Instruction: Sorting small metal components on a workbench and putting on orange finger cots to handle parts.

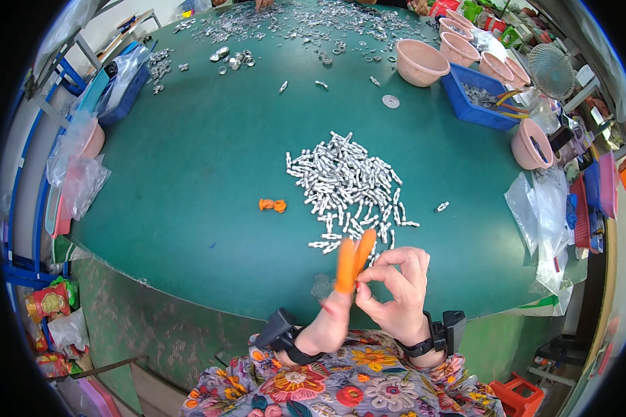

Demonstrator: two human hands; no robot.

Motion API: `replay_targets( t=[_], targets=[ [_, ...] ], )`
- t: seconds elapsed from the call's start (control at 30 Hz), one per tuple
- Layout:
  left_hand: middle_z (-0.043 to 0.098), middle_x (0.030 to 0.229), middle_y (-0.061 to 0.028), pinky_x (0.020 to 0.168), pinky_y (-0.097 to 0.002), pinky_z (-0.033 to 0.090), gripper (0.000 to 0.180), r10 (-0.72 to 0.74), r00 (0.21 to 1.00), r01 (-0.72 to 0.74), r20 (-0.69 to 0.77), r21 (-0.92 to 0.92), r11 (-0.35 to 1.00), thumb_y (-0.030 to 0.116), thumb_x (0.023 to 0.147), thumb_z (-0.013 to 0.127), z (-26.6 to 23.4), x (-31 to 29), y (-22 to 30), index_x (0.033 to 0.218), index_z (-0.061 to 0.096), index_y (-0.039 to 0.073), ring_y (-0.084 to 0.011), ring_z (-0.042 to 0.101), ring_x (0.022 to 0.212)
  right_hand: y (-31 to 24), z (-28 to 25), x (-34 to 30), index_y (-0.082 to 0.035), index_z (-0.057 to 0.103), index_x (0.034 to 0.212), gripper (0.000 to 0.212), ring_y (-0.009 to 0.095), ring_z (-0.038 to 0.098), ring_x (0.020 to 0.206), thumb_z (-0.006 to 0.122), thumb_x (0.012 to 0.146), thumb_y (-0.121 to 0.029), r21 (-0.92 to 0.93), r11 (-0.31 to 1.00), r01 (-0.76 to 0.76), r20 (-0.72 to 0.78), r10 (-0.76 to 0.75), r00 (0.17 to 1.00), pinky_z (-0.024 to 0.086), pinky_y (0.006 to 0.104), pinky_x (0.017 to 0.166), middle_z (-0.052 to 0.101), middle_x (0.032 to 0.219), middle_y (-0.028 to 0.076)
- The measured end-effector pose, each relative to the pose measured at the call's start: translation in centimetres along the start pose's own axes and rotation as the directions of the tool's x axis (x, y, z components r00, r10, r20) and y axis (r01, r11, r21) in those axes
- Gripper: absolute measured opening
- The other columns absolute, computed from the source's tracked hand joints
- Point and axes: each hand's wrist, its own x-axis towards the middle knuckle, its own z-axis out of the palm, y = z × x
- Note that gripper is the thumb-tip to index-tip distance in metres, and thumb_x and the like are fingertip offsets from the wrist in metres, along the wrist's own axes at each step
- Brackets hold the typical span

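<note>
My left hand (330, 323) is raised at the table's near edge. Two of its fingers stand up apart, each covered by an orange finger cot (364, 254); the left one is blurred. Thumb and forefinger of my right hand (400, 281) are pinched at the lower edge of the right-hand cot. Just beyond my hands lies a heap of small silver metal pieces (344, 174), with narrow middles and knobbed ends. Left of the heap are rolled orange finger cots (272, 205). A single silver piece (442, 206) rests apart on the right.
The green table (188, 160) holds scattered metal parts (278, 28) at its far side. Pink bowls (422, 64) and a blue bin (476, 97) with parts stand far right. Plastic bags (546, 215) hang by the right edge. Other people's hands (263, 3) show at the far edge.
</note>
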Motion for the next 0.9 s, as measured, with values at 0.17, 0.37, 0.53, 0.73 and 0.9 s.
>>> replay_targets(
  t=[0.17, 0.37, 0.53, 0.73, 0.9],
  targets=[
    [0.017, 0.156, -0.024, 0.11, -0.0649, 0.005, 0.093, 0.096, 0.967, -0.248, 0.235, 0.802, 0.544, 0.077, 0.088, 0.019, -1.8, 0.0, -0.3, 0.154, 0.011, 0.012, -0.0478, 0.006, 0.145, 0.0, 0.4, -0.2, -0.017, 0.065, 0.084, 0.028, 0.022, 0.052, 0.09, 0.078, 0.06, -0.01, 0.102, 0.995, 0.008, -0.066, -0.001, 0.998, 0.035, 0.0373, 0.078, 0.057, 0.094, -0.002],
    [0.018, 0.157, -0.0226, 0.117, -0.0481, 0.01, 0.088, 0.115, 0.993, -0.116, 0.021, 0.037, 0.993, 0.082, 0.084, 0.012, -1.1, 1.3, 2.3, 0.152, -0.013, 0.032, -0.0372, 0.02, 0.145, -0.7, 0.7, -0.9, -0.021, 0.066, 0.085, 0.026, 0.021, 0.053, 0.088, 0.077, 0.065, -0.008, 0.096, 0.995, 0.023, 0.016, -0.025, 1.0, 0.037, 0.0358, 0.077, 0.058, 0.091, -0.004],
    [0.013, 0.158, -0.0216, 0.117, -0.0524, 0.008, 0.083, 0.112, 0.993, -0.106, 0.028, -0.165, 0.981, 0.082, 0.084, 0.011, -0.6, 0.9, 2.6, 0.153, -0.005, 0.038, -0.037, 0.016, 0.146, -0.1, 0.1, -1.0, -0.019, 0.069, 0.086, 0.025, 0.02, 0.051, 0.085, 0.078, 0.067, -0.007, 0.098, 0.986, -0.135, -0.093, 0.144, 0.985, 0.036, 0.0352, 0.077, 0.058, 0.088, -0.003],
    [0.004, 0.161, -0.0132, 0.117, -0.0514, 0.007, 0.086, 0.078, 0.996, -0.083, -0.042, -0.133, 0.988, 0.084, 0.083, 0.011, 0.3, 0.7, 1.8, 0.153, -0.007, 0.037, -0.0345, 0.009, 0.147, -0.7, 1.7, 0.5, -0.02, 0.071, 0.088, 0.023, 0.017, 0.051, 0.084, 0.08, 0.068, -0.012, -0.075, 0.996, -0.049, -0.091, 0.042, 0.995, 0.033, 0.034, 0.075, 0.057, 0.087, -0.006],
    [-0.002, 0.162, -0.0108, 0.117, -0.0488, 0.004, 0.089, 0.097, 0.993, -0.106, -0.064, -0.162, 0.981, 0.083, 0.083, 0.009, 0.3, 0.8, 1.6, 0.153, -0.011, 0.031, -0.0318, 0.005, 0.148, -0.8, 2.2, 1.1, -0.02, 0.07, 0.087, 0.023, 0.017, 0.051, 0.085, 0.079, 0.068, -0.012, -0.095, 0.995, -0.029, -0.097, 0.019, 0.995, 0.032, 0.0344, 0.074, 0.057, 0.087, -0.006]
  ],
)
